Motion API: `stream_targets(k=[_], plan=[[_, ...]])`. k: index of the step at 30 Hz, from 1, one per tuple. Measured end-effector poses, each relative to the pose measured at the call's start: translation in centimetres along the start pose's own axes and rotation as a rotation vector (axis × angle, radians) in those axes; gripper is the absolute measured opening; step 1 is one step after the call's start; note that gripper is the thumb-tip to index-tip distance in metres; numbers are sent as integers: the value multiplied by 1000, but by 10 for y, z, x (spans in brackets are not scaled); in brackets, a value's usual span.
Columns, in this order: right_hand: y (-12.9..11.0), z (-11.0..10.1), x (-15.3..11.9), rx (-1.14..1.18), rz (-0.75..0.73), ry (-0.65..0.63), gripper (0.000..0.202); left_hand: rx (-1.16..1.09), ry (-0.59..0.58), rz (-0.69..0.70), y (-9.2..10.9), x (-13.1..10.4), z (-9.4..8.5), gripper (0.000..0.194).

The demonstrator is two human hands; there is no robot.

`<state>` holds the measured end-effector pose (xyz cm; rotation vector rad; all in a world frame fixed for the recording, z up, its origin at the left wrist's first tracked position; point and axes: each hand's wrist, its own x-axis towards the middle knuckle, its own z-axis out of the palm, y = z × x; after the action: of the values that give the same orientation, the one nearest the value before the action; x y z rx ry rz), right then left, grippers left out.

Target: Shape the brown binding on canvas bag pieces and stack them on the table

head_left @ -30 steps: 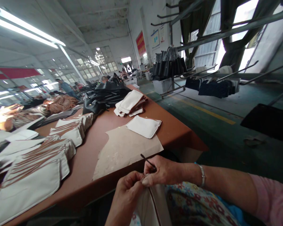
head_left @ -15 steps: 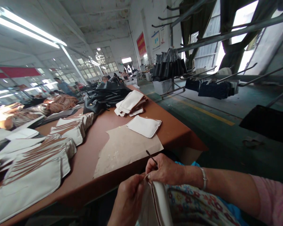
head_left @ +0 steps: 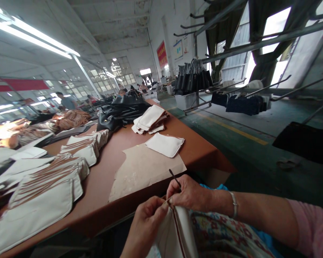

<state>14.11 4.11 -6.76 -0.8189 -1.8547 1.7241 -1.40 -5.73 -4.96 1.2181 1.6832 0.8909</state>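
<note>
A white piece with brown edging (head_left: 184,229) hangs over my lap, its top edge pinched between both hands. My left hand (head_left: 150,216) is closed on its upper left edge. My right hand (head_left: 188,193) grips the top edge from the other side, close to my left fingertips, and also holds a thin dark tool (head_left: 174,177) that points up and left. On brown paper (head_left: 145,170) at the table edge lies one flat white piece (head_left: 165,144). Behind it sits a small stack of similar pieces (head_left: 150,118).
Rows of white pieces (head_left: 48,193) cover the left of the brown table (head_left: 102,179). Black material (head_left: 123,109) is heaped farther back. A metal rack (head_left: 226,52) with hanging black bags (head_left: 193,79) stands beyond the table at right. People are in the background.
Both hands stay on the white piece; my left hand has shifted slightly, with its fingers a little more bent. The camera view has moved slightly.
</note>
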Motion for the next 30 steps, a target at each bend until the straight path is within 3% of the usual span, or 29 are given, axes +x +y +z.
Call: stream_targets(k=[7, 9, 12, 15, 17, 22, 24, 26, 30], plan=[[7, 1, -5, -2, -70, -19, 12, -96, 63, -60, -18, 4, 13, 37], [10, -1, -9, -16, -189, -50, 11, -215, 43, -109, -17, -1, 14, 33], [11, -7, -16, -121, -491, -139, 13, -474, -54, -198, -10, -13, 14, 24], [9, -15, -21, -309, -722, -226, 17, -665, -1, -210, -1, -24, 15, 25], [8, -19, -23, -418, -794, -245, 19, -727, 45, -220, 5, -27, 17, 29], [13, -26, -23, -740, -922, -264, 25, -742, -85, -259, 9, -25, 19, 36], [16, -26, -24, -791, -955, -263, 26, -695, -72, -230, 7, -25, 18, 36], [17, -25, -27, -700, -943, -269, 26, -613, -56, -189, 4, -25, 16, 36], [9, -22, -31, -267, -625, -192, 32, -420, -27, -80, 1, -27, 7, 36]])
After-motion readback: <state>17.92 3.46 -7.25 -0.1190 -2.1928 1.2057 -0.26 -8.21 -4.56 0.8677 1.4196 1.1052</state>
